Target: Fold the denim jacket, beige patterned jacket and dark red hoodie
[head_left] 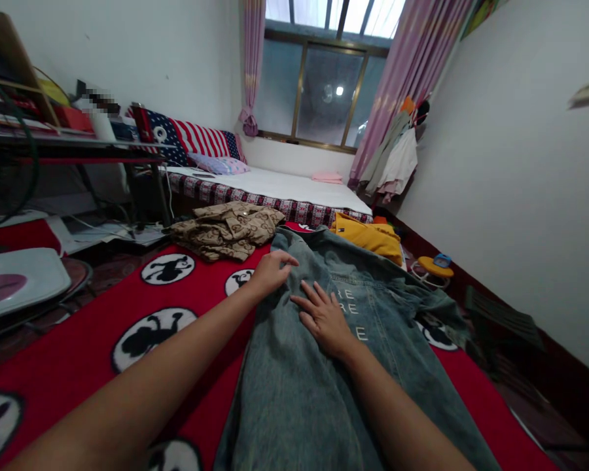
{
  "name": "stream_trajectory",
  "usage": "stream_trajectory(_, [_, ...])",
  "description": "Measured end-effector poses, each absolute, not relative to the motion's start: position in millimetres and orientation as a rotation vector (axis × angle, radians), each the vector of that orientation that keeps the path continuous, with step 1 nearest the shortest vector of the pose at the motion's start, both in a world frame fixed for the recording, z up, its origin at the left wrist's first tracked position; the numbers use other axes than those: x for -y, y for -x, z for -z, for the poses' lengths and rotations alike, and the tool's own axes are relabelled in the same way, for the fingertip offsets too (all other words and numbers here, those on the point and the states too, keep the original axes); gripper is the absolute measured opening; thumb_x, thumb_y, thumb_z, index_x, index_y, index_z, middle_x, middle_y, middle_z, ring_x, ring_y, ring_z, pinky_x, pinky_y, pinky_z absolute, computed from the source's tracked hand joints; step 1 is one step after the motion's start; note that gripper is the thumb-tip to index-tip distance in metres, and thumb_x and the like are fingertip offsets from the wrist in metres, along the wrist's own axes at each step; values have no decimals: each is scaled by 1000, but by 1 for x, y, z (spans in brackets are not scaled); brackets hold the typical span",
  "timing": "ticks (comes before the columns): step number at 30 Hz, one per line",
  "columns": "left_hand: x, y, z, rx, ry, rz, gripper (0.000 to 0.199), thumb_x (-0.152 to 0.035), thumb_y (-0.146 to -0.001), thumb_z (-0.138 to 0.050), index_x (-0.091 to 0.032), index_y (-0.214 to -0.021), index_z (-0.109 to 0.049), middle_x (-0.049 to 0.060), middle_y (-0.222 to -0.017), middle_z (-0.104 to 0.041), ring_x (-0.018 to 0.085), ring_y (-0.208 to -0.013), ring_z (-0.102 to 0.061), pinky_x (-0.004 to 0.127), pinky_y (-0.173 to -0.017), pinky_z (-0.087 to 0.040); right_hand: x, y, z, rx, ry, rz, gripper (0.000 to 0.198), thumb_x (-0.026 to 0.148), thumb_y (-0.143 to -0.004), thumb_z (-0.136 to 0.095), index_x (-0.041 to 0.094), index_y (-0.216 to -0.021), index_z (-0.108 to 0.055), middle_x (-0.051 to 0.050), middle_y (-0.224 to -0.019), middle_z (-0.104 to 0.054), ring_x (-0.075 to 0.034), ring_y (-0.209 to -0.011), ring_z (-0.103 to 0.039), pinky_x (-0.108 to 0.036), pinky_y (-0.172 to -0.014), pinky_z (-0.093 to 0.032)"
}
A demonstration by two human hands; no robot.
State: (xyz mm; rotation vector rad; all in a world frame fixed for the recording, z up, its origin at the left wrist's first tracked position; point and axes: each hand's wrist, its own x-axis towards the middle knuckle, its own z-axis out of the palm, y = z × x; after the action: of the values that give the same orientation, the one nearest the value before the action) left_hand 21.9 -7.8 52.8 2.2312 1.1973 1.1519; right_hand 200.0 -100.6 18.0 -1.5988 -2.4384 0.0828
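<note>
A faded blue denim jacket [294, 386] lies spread over a red cloth, with pale letters on its back and one sleeve stretching to the right. At the jacket's upper left side, my left hand [271, 273] has its fingers bent together on the denim, which seems pinched there; the fingertips are partly hidden. My right hand [326, 322] rests flat on the jacket beside the lettering, fingers spread, holding nothing.
The red cloth [216, 333] has black-and-white round figures. A brown patterned garment [228, 229] and a yellow garment [370, 237] lie beyond the jacket. Behind is a bed [285, 183]; a cluttered desk [69, 140] stands left, a dark green chair [505, 320] right.
</note>
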Motion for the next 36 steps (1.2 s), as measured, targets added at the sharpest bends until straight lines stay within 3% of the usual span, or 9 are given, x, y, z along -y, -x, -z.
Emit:
stream_trajectory(5, [-48,-45,-53,-1068,-2526,-615,37,-30,-89,-51,-24,-121,-66,6,-144,-51,22,-137,-41,40,-114,-28,101,-200,-16,2440,1573,-107,47,34,-96,-41,39,-143,-43,3,-159,-24,-29,-147,-16,-64,-112,-18])
stream_trajectory(10, [-72,-48,-34,-1251,-2500,-281,43,-37,-94,-44,-28,-134,-55,8,-152,-40,30,-140,-36,61,-112,-19,100,-201,-14,2397,1543,-123,46,38,-96,-41,36,-142,-44,3,-159,-26,-27,-147,-18,-61,-114,-16])
stream_trajectory(15, [-58,-46,-30,-1272,-2517,-223,47,-39,-96,-38,-31,-141,-46,7,-156,-31,27,-145,-25,60,-114,-12,97,-204,-11,2322,1551,-163,48,43,-96,-41,31,-142,-45,-3,-159,-26,-25,-146,-21,-58,-116,-16])
stream_trajectory(22, [9,-7,-19,-1015,-2606,-314,53,-30,-93,-46,-22,-145,-42,12,-158,-25,24,-146,-23,45,-118,-15,96,-207,-8,2198,1473,-232,46,42,-95,-46,25,-138,-51,-8,-153,-39,-25,-142,-32,-55,-115,-21])
stream_trajectory(27, [58,35,-12,-888,-2388,-443,44,-24,-94,-41,-23,-136,-54,9,-157,-27,22,-147,-21,42,-118,-17,108,-209,-10,2086,1402,-338,39,20,-91,-45,19,-127,-61,-10,-148,-46,-20,-137,-41,-41,-115,-29])
stream_trajectory(32, [100,70,-28,-726,-2253,-433,44,-32,-89,-55,-27,-132,-58,7,-154,-36,23,-143,-31,38,-115,-27,161,-227,-38,2276,1268,-607,56,7,-79,-48,22,-133,-57,-8,-153,-38,-20,-141,-35,-44,-116,-27])
stream_trajectory(36, [139,81,-50,-653,-2328,-422,62,-31,-78,-73,-36,-136,-53,5,-156,-32,29,-142,-32,42,-115,-29,209,-240,-64,2504,1201,-700,70,7,-75,-58,33,-139,-50,-2,-158,-28,-25,-146,-24,-52,-117,-23])
